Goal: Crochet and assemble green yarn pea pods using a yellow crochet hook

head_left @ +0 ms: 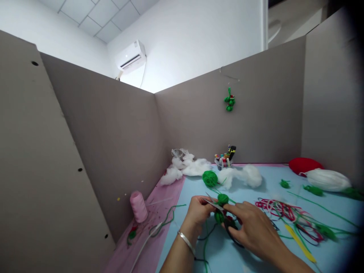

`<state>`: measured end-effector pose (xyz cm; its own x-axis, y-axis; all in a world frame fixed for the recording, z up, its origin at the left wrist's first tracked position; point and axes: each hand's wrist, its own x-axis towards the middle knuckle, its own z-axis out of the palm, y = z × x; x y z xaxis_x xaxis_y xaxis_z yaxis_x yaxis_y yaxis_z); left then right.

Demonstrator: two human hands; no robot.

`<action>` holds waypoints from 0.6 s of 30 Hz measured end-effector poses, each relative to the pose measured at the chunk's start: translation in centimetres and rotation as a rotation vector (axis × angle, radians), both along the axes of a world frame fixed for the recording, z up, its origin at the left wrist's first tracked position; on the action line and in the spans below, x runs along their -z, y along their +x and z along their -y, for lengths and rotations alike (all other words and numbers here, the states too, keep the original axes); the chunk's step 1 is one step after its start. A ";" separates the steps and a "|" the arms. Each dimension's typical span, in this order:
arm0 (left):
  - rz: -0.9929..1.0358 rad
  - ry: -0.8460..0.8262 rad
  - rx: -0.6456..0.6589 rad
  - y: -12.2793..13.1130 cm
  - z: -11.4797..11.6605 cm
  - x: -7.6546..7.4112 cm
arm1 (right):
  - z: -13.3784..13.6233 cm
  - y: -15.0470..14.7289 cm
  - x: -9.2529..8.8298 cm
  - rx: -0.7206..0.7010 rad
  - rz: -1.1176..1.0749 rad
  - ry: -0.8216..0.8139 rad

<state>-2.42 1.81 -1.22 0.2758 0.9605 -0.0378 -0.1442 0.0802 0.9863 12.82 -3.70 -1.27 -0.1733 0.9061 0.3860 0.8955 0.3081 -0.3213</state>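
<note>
My right hand (251,223) is wrapped round a pair of scissors (215,204) with dark handles. The partly parted blades point up and left, across my left fingertips. With its fingers pinched together, my left hand (197,210) holds a small green yarn piece (223,199) made of rounded lumps. Between the hands some red shows on this piece, and my right fingers cover part of it. Green and dark yarn strands hang below onto the blue table mat (182,220). Just beyond the hands lies a green yarn ball (209,178).
White stuffing (196,167) lies at the back beside a clear cup of small tools (223,162). Pink thread cone (138,206) stands left. Tangled red yarn (278,209), a yellow strip (300,243) and a white yarn skein (328,179) are right. A green ornament (229,101) hangs on the partition.
</note>
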 end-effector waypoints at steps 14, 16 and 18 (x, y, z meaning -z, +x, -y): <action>-0.029 -0.054 -0.012 -0.1 0.0 0.0 | -0.2 0.3 -0.2 -0.005 -0.029 -0.071; -0.038 -0.047 -0.017 -0.2 -0.1 0.1 | -0.3 0.3 -0.2 -0.011 -0.033 -0.086; -0.048 -0.041 -0.030 -0.2 -0.2 0.2 | -0.3 0.4 -0.1 -0.016 -0.047 -0.100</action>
<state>-2.63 1.99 -1.39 0.2441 0.9656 -0.0901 -0.1002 0.1175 0.9880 13.27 -3.43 -1.15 -0.1719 0.9379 0.3015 0.8740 0.2863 -0.3926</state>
